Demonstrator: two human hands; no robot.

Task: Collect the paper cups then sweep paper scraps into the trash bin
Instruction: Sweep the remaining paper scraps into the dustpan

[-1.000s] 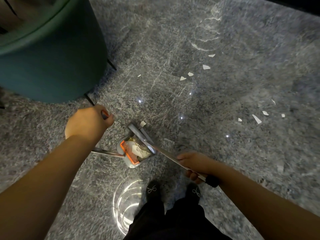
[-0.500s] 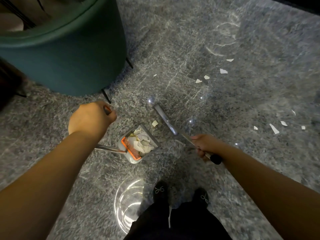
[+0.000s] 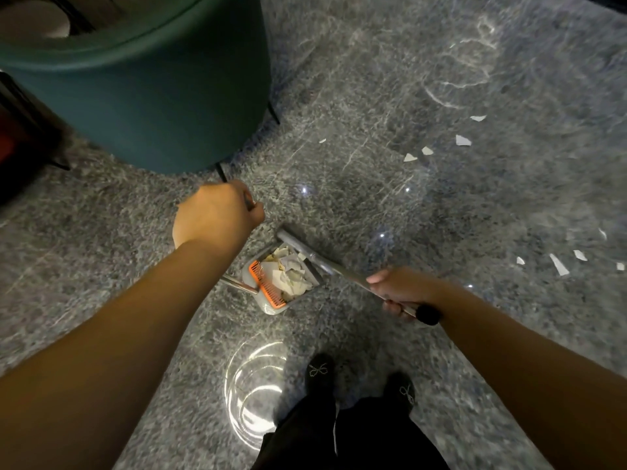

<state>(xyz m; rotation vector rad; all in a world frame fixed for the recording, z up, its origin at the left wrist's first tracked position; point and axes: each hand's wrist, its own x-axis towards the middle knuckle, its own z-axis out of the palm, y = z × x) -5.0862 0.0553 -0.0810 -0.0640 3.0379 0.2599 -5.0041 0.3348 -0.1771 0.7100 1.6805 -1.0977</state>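
Left hand: the left hand [image 3: 217, 217] is curling into a fist around the top of the dustpan handle [image 3: 239, 284], knuckles facing up, with a short dark tip of the handle showing past the thumb.
Right hand: the right hand [image 3: 402, 291] is wrapping its fingers around the broom handle [image 3: 334, 268] near the black end cap [image 3: 428, 315], which is sticking out just behind the hand.
Broom: the metal shaft is slanting from the right hand toward the floor, and the gray broom head [image 3: 296, 239] is lying along the far edge of the dustpan.
Dustpan: the dustpan [image 3: 281, 278] is sitting on the floor between the two hands, holding a pile of crumpled paper scraps [image 3: 290, 271]; an orange comb strip [image 3: 266, 283] is running along its near side.
Loose scraps: white paper pieces [image 3: 462, 140] are lying on the floor well beyond the broom, and another group [image 3: 558, 264] is lying far out to the right.
Trash bin: the dark green trash bin [image 3: 152, 96] is standing at upper left, just past the left hand; what is inside it cannot be made out.
Floor: the gray marbled floor [image 3: 373, 96] is reflecting small light spots.
Feet: two dark shoes [image 3: 319, 373] are standing below the dustpan.
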